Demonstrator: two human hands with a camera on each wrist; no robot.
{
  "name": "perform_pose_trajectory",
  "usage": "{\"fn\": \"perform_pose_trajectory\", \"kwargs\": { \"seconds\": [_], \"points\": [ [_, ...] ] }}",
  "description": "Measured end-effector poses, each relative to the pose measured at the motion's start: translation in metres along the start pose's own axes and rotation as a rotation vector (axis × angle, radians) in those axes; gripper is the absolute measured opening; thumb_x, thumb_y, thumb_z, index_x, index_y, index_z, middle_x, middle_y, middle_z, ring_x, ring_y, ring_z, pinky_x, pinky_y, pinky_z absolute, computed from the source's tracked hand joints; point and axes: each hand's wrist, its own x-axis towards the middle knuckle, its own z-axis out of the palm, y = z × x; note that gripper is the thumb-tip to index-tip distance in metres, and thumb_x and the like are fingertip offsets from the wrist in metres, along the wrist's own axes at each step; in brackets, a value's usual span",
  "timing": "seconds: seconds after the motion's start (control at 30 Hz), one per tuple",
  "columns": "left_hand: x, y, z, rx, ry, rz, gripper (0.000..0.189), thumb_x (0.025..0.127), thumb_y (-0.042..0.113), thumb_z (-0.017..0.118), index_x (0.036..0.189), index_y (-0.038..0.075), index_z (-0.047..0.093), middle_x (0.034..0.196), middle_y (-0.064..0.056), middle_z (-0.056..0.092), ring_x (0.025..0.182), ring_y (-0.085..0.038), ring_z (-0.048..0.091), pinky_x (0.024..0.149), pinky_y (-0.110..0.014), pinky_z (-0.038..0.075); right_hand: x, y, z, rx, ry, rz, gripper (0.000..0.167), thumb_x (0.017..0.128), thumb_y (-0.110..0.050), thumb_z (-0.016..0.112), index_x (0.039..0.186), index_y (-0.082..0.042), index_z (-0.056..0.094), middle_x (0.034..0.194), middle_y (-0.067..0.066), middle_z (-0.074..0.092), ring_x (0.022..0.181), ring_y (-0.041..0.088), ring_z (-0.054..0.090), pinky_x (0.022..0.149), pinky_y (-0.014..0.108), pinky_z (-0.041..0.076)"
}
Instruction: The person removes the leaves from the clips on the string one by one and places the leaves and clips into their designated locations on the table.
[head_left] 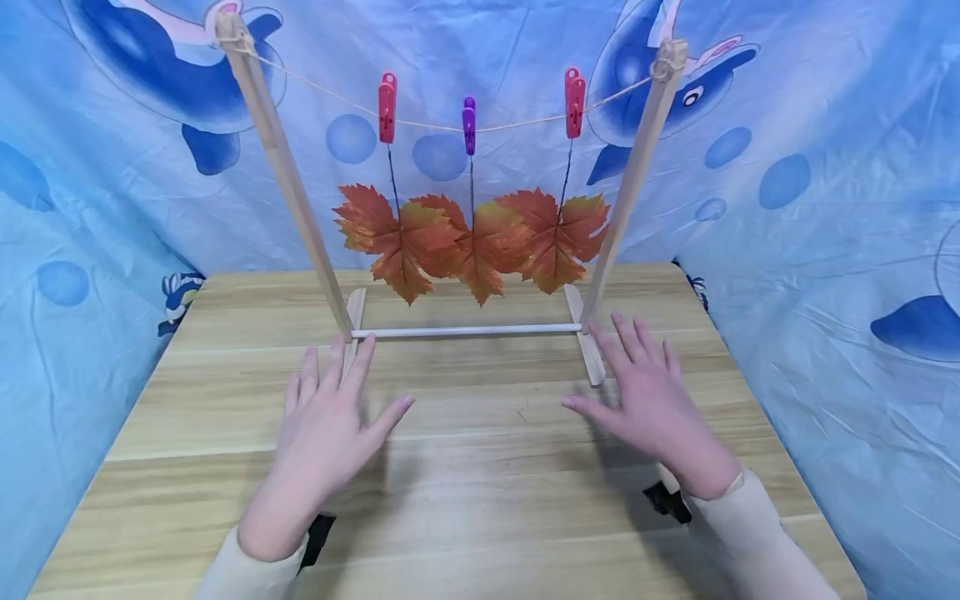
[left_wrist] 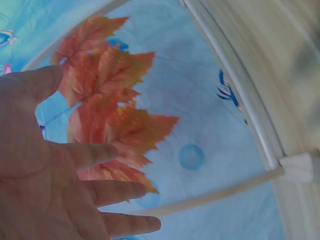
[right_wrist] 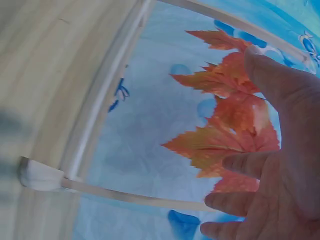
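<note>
Red and purple plastic clothespins (head_left: pixel 469 127) pinch thin dark stems (head_left: pixel 472 187) so three orange lobed leaves (head_left: pixel 480 260) hang from pale string (head_left: pixel 519 126), while left hand (head_left: pixel 322 429) and right hand (head_left: pixel 654 408), apart, hold nothing.

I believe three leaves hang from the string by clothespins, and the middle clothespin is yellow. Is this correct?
Not entirely: the middle clothespin is purple, as the head view shows. Three leaves do hang from the string by clothespins.

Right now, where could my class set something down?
Bare tabletop lies between the left hand and right hand, in front of the white rod, and from the left hand to the tabletop's left edge. Crowded: above the rod, where three leaves hang overlapping.
</note>
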Motion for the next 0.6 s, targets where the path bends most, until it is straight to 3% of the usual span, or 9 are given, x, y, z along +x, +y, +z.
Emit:
{"fn": "perform_pose_trajectory", "kwargs": {
  "seconds": [0.2, 0.43, 0.6],
  "points": [
    [0.014, 0.019, -0.008, -0.094, 0.014, 0.060, 0.090, 0.096, 0.071, 0.048, 0.162, 0.014, 0.028, 0.163, -0.023, 0.023, 0.147, -0.052, 0.013, 0.112, -0.069, 0.014, 0.015, -0.006, -0.022, 0.040, 0.059, -0.089, 0.101, 0.085, -0.063, 0.073, 0.163, -0.018, 0.027, 0.164, 0.019, 0.024, 0.151, 0.041, 0.013, 0.113, 0.069, 0.008],
    [0.035, 0.043, -0.015, -0.251, 0.114, 0.178, 0.080, 0.098, 0.061, 0.055, 0.157, 0.009, 0.040, 0.160, -0.015, 0.035, 0.147, -0.038, 0.028, 0.113, -0.065, 0.022, 0.031, -0.012, -0.047, 0.120, 0.137, -0.160, 0.098, 0.085, -0.044, 0.083, 0.161, -0.011, 0.031, 0.161, 0.021, 0.028, 0.150, 0.041, 0.016, 0.114, 0.067, 0.010],
    [0.051, 0.058, -0.023, -0.387, 0.146, 0.262, 0.071, 0.099, 0.049, 0.064, 0.152, 0.006, 0.046, 0.155, -0.013, 0.044, 0.143, -0.031, 0.037, 0.113, -0.054, 0.030, 0.042, -0.017, -0.062, 0.172, 0.145, -0.173, 0.095, 0.086, -0.043, 0.082, 0.161, -0.013, 0.032, 0.161, 0.014, 0.032, 0.150, 0.035, 0.019, 0.115, 0.061, 0.019]
  ]
}}
